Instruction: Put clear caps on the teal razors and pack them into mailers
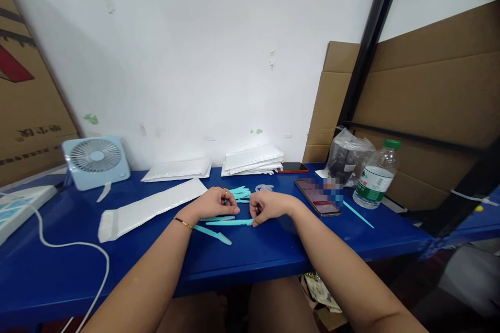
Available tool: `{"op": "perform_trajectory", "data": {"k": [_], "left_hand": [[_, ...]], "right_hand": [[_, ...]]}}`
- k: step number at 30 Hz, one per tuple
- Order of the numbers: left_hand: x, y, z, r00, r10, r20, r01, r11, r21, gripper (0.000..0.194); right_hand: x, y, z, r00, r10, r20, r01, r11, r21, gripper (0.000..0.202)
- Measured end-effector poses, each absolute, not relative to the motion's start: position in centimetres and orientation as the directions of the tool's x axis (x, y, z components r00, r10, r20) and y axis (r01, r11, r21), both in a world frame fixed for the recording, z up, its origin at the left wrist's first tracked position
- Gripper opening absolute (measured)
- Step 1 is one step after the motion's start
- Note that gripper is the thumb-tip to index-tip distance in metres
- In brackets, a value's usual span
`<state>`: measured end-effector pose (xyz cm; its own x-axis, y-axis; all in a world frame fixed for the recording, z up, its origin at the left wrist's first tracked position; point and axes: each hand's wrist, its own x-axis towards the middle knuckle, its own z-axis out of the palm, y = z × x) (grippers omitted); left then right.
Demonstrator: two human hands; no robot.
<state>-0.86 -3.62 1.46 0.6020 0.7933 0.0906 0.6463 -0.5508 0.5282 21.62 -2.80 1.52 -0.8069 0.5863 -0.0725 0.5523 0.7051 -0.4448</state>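
Several turquoise eyebrow razors, slim sticks with a wider flat end, lie on the blue table. My right hand (269, 205) pinches the wide end of one turquoise eyebrow razor (228, 222) between thumb and fingers, its thin end pointing left. Curled fingers and thumb close together, my left hand (216, 203) is just above another razor; what it holds, if anything, is hidden. A loose razor (219, 237) lies nearer me, partly behind the left wrist. Beyond both hands is a pile of razors (241, 193), with small clear plastic pieces (264, 187) beside it.
A long white packet (148, 209) lies left of my hands. White packet stacks (252, 158) stand by the wall. A phone (318, 197), a water bottle (375, 177) and a single turquoise stick (358, 214) are at right. At left are a fan (96, 161) and a white cable (105, 260).
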Motion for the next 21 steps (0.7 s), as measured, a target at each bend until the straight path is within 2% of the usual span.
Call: {"op": "perform_trajectory", "data": {"k": [3,5,7,10,13,17,19,21], "left_hand": [[-0.1,-3.9,1.2,0.679,0.734,0.024,0.610,-0.582,0.539,0.037],[0.3,-3.8,1.1,0.666,0.744,0.047,0.632,-0.597,0.494,0.033],[0.3,-3.4,1.1,0.616,0.778,0.123,0.680,-0.604,0.415,0.030],[-0.8,-2.9,1.6,0.507,0.834,0.220,0.762,-0.552,0.338,0.031],[-2.7,-2.8,2.1,0.442,0.878,0.184,0.804,-0.479,0.352,0.040],[-4.3,-3.2,2.0,0.538,0.829,-0.152,0.792,-0.435,0.429,0.037],[-3.8,-3.4,1.7,0.548,0.820,-0.165,0.784,-0.435,0.442,0.033],[-2.7,-3.4,1.4,0.556,0.827,-0.080,0.765,-0.472,0.437,0.031]], "right_hand": [[22.4,-2.3,1.4,-0.778,0.628,0.015,0.557,0.702,-0.443,0.022],[23.2,-1.9,1.4,-0.754,0.652,0.081,0.557,0.699,-0.448,0.022],[24.2,-1.2,1.4,-0.700,0.703,0.125,0.592,0.669,-0.450,0.020],[25.6,-0.2,1.2,-0.522,0.835,0.172,0.704,0.536,-0.465,0.017],[26.0,0.2,1.2,-0.389,0.888,0.245,0.748,0.460,-0.478,0.017],[24.0,-0.9,1.1,-0.506,0.817,0.277,0.638,0.571,-0.516,0.023],[22.3,-1.7,1.0,-0.610,0.757,0.234,0.578,0.627,-0.522,0.028],[20.7,-2.3,0.7,-0.688,0.704,0.178,0.544,0.662,-0.516,0.031]]}}
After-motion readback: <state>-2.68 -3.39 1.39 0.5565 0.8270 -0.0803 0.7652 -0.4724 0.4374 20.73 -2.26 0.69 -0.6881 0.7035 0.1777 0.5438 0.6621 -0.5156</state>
